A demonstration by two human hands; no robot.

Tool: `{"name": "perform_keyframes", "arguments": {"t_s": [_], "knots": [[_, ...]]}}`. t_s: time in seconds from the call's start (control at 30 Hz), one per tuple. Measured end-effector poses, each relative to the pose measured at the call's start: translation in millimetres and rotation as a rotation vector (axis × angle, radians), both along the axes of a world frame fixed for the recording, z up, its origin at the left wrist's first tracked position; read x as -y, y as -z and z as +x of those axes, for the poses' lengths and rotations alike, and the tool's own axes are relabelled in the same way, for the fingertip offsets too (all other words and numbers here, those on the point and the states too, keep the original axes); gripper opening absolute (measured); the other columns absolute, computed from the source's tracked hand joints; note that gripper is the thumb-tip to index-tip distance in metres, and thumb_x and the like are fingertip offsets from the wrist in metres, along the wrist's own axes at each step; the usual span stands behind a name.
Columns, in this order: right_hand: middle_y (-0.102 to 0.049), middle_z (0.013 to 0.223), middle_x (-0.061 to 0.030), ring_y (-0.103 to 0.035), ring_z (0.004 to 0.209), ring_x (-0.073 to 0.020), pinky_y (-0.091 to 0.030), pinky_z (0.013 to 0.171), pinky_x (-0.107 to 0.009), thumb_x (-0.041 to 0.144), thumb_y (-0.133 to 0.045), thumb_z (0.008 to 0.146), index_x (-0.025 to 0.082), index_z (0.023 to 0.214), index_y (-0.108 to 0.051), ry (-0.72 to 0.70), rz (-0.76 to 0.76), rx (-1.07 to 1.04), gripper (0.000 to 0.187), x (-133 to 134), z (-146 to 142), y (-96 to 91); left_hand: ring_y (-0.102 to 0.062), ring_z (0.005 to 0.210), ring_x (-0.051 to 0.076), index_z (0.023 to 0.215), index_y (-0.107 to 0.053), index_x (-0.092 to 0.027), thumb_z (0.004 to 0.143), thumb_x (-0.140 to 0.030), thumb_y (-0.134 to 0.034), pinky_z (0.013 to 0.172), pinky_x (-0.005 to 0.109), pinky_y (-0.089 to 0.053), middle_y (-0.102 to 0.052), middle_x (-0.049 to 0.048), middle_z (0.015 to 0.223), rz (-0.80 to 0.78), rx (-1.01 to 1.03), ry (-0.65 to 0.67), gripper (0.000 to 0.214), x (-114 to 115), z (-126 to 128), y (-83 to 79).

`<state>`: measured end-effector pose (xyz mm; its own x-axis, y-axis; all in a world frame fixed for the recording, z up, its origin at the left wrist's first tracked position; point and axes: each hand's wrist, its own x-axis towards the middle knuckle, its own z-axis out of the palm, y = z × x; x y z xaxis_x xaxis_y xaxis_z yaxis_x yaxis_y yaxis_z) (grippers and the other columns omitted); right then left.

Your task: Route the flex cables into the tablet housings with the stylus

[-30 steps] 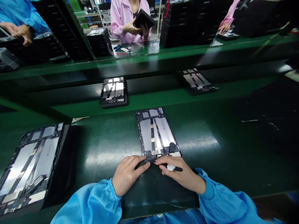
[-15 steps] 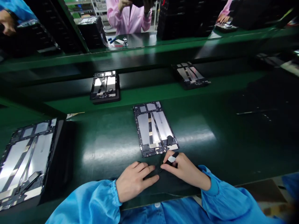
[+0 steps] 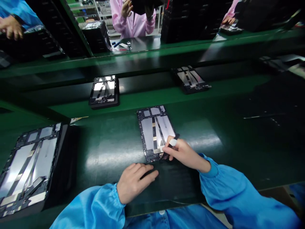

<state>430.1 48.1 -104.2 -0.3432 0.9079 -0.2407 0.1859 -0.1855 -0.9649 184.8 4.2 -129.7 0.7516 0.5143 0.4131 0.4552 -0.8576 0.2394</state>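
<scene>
An opened tablet (image 3: 157, 128) lies flat in front of me, with its metal plates, dark ribbon cables and lower circuit strip exposed. My right hand (image 3: 182, 151) is over its lower right corner, closed in a pinch on dark, slim tweezers (image 3: 164, 156). The tips point down at the tablet's bottom edge; whether they touch it I cannot tell. A white patch shows between the fingers. My left hand (image 3: 135, 183) rests on the green table (image 3: 107, 149) just below the tablet, fingers spread, holding nothing.
At left, another opened tablet (image 3: 30, 162) tops a dark stack. Two more, one left (image 3: 104, 90) and one right (image 3: 189, 78), sit on the dark strip beyond. Across the bench a person in pink (image 3: 133, 22) holds something dark; a blue-sleeved hand (image 3: 11, 27) is at upper left.
My right hand has moved up with the tweezers, from below the tablet to over its lower right corner. My left hand has shifted slightly left. The person in pink has moved one hand.
</scene>
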Motion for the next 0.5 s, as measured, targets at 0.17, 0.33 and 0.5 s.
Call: {"name": "perform_keyframes", "arguments": {"t_s": [0.17, 0.33, 0.5], "knots": [[-0.065, 0.059, 0.0, -0.07, 0.057, -0.0179, -0.053, 0.044, -0.021, 0.047, -0.067, 0.084, 0.018, 0.082, -0.053, -0.129, -0.122, 0.04, 0.032, -28, -18, 4.3, -0.058, 0.092, 0.018, 0.115, -0.063, -0.015, 0.096, -0.016, -0.055, 0.078, 0.031, -0.05, -0.069, 0.0056, 0.108, 0.028, 0.011, -0.151, 0.02, -7, -6, 2.6], [-0.068, 0.062, -0.0016, -0.07, 0.058, -0.0171, -0.053, 0.043, -0.019, 0.044, -0.066, 0.086, 0.017, 0.083, -0.056, -0.159, -0.12, 0.052, 0.03, -31, -22, 12.5, -0.059, 0.092, 0.019, 0.115, -0.063, -0.016, 0.097, -0.016, -0.054, 0.078, 0.031, -0.05, -0.069, 0.0055, 0.109, 0.017, -0.004, -0.16, 0.021, -6, -6, 5.8], [-0.067, 0.061, -0.0016, -0.071, 0.059, -0.0181, -0.054, 0.044, -0.02, 0.044, -0.066, 0.086, 0.017, 0.083, -0.056, -0.155, -0.136, 0.066, 0.03, -30, -22, 10.3, -0.059, 0.093, 0.018, 0.115, -0.063, -0.016, 0.097, -0.016, -0.053, 0.079, 0.03, -0.051, -0.069, 0.006, 0.109, 0.01, -0.01, -0.159, 0.021, -6, -6, 6.1]]}}
